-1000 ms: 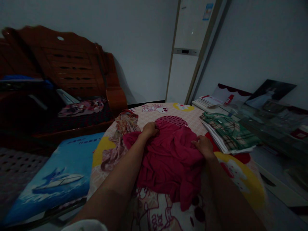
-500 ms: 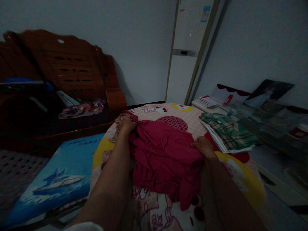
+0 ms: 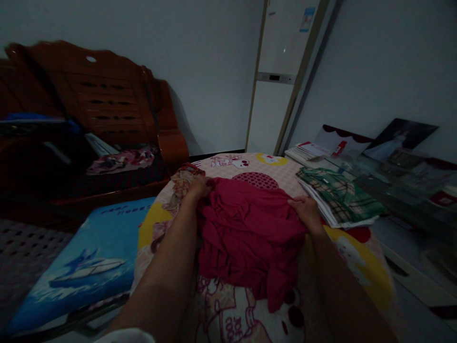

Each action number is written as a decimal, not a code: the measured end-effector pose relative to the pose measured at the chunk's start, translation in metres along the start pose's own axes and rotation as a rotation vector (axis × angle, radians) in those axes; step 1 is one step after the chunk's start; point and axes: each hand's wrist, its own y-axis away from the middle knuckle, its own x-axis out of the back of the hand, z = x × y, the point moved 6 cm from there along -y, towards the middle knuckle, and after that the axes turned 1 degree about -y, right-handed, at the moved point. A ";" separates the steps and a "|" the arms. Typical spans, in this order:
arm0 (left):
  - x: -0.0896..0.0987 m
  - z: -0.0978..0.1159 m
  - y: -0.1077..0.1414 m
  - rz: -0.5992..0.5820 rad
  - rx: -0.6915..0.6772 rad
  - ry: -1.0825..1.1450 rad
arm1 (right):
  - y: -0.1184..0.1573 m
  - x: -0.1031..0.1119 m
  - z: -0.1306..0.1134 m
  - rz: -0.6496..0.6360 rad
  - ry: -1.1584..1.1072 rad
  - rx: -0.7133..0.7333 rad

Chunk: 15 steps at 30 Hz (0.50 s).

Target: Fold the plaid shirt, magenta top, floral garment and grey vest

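Note:
A crumpled dark pink garment (image 3: 246,228) lies spread over the table, its exact kind unclear among the folds. My left hand (image 3: 200,186) pinches its far left corner. At the upper right edge, my right hand (image 3: 306,209) grips the same cloth between thumb and fingers. A bunched patterned cloth (image 3: 182,183) in orange and beige lies just beyond and left of my left hand. Under everything is a pink tablecloth (image 3: 246,317) printed with cartoon figures and yellow patches.
A folded green plaid shirt (image 3: 335,193) rests on white papers at the right, beside a glass shelf (image 3: 396,190) with a photo. A wooden bench (image 3: 107,105) holding cloth stands at the left, near a blue boat-printed board (image 3: 89,267). A tall white air conditioner (image 3: 271,109) stands behind.
My left hand has moved right and slightly toward me with the garment's corner, showing more of the patterned cloth. My right hand has shifted slightly up and right along the edge.

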 end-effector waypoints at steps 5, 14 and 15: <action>-0.003 0.006 0.000 -0.043 -0.066 0.225 | 0.008 -0.016 0.000 -0.405 0.135 0.087; 0.023 0.018 0.010 -0.027 -0.083 0.550 | 0.002 0.047 -0.030 0.259 0.598 0.157; 0.023 0.017 0.010 -0.045 -0.068 0.555 | 0.002 0.048 -0.034 0.275 0.640 0.164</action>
